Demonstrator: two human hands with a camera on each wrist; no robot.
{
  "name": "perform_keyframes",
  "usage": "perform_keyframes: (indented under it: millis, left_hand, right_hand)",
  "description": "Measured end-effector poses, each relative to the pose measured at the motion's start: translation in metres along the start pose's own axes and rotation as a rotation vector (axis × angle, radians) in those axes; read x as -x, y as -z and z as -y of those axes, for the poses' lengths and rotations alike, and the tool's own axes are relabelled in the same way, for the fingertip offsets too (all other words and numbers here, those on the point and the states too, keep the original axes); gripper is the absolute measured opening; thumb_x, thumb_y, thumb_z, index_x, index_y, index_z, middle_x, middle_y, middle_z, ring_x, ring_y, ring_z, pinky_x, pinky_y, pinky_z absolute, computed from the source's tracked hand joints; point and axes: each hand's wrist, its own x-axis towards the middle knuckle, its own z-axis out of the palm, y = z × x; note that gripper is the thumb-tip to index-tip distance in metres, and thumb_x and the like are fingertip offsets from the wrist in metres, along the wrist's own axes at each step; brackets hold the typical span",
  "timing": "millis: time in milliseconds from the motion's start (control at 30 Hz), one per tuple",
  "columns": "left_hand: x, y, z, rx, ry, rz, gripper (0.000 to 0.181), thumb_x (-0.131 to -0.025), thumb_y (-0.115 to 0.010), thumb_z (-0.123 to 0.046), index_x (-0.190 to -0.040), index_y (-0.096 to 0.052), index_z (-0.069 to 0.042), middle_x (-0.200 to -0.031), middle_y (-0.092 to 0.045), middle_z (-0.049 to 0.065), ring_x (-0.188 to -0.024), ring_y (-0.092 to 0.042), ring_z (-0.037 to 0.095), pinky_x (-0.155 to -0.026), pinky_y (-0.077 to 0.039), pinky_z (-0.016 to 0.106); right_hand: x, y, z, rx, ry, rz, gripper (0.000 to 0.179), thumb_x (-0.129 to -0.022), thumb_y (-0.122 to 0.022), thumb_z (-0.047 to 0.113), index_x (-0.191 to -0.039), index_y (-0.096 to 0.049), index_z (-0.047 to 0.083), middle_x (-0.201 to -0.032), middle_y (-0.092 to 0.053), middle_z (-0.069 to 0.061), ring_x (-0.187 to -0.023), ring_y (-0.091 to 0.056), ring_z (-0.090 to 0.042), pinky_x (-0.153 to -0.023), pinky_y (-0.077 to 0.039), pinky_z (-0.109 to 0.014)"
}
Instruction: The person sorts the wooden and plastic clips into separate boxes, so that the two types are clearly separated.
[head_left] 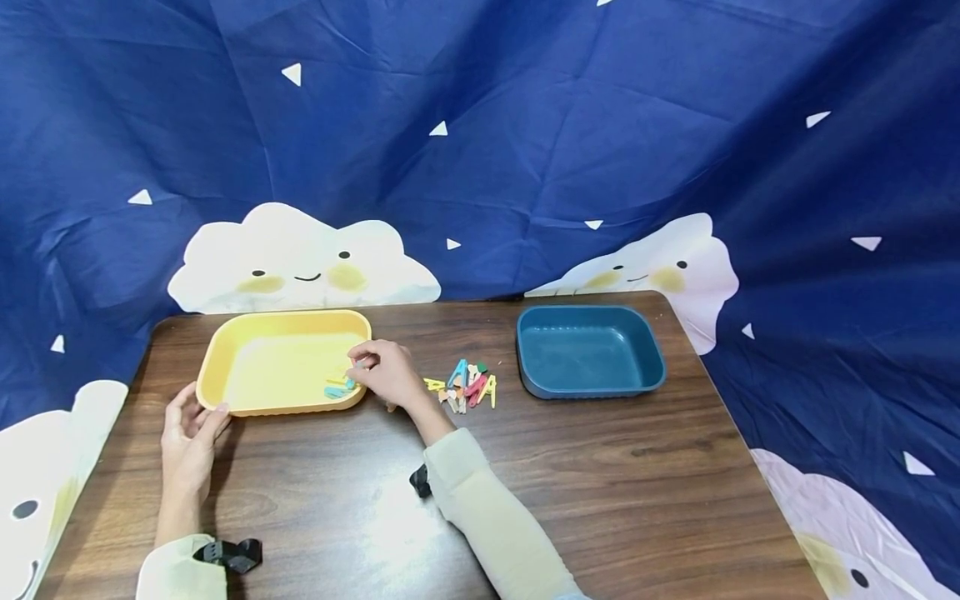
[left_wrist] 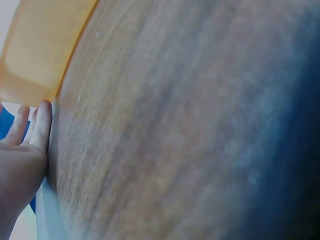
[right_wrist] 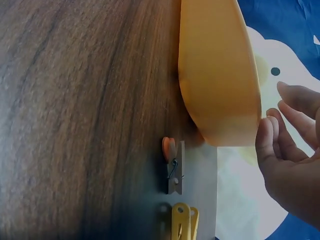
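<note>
My left hand is at the front left corner of a yellow tray, thumb at the rim. In the left wrist view its fingers reach nearly straight to the tray wall. Over the tray's right end is my right hand, fingers bent and thumb apart from them in the right wrist view. Below its fingertips, light blue and yellow clothespins lie in the tray's front right corner. No clothespin shows between the fingers in the right wrist view.
Right of the tray lies a pile of coloured clothespins. A wooden clothespin with an orange heart and a yellow clothespin lie beside the tray. A dark blue tray stands at the right. A blue cloud-print curtain hangs behind the table.
</note>
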Motion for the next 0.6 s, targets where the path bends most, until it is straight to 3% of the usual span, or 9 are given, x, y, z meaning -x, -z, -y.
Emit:
perform_keyframes:
  millis: [133, 267, 367, 600]
  left_hand:
    - [0.000, 0.000, 0.000, 0.003, 0.009, -0.010, 0.058, -0.094, -0.067, 0.004, -0.144, -0.047, -0.018, -0.121, -0.053, 0.001, -0.105, -0.059, 0.006, -0.080, -0.054, 0.013]
    - [0.000, -0.001, 0.001, 0.003, 0.004, -0.003, 0.058, -0.095, -0.067, 0.004, -0.145, -0.046, -0.017, -0.122, -0.052, 0.001, -0.106, -0.059, 0.007, -0.081, -0.054, 0.013]
    - [0.000, -0.001, 0.001, 0.011, -0.008, 0.004, 0.059, -0.095, -0.067, 0.004, -0.145, -0.046, -0.017, -0.122, -0.052, 0.002, -0.106, -0.059, 0.007, -0.081, -0.054, 0.013]
    - [0.000, -0.001, 0.000, 0.018, -0.005, 0.001, 0.058, -0.095, -0.066, 0.005, -0.145, -0.046, -0.016, -0.122, -0.052, 0.002, -0.105, -0.059, 0.007, -0.081, -0.054, 0.013]
  right_hand:
    - [0.002, 0.003, -0.004, -0.033, -0.021, 0.010, 0.028, -0.092, -0.074, 0.012, -0.119, -0.073, 0.007, -0.090, -0.059, -0.002, -0.041, -0.044, -0.012, -0.033, -0.048, -0.036]
    - [0.001, 0.009, -0.010, 0.028, 0.033, -0.016, 0.028, -0.089, -0.077, 0.011, -0.116, -0.074, 0.005, -0.098, -0.066, -0.008, -0.066, -0.058, -0.012, -0.058, -0.054, -0.024]
    - [0.000, 0.013, -0.015, 0.072, 0.065, -0.039, 0.029, -0.088, -0.079, 0.011, -0.115, -0.073, 0.003, -0.103, -0.070, -0.012, -0.086, -0.062, -0.016, -0.075, -0.049, -0.018]
    - [0.001, 0.023, -0.024, 0.106, 0.066, -0.036, 0.031, -0.089, -0.078, 0.012, -0.118, -0.072, 0.003, -0.107, -0.071, -0.010, -0.090, -0.064, -0.018, -0.078, -0.050, -0.019]
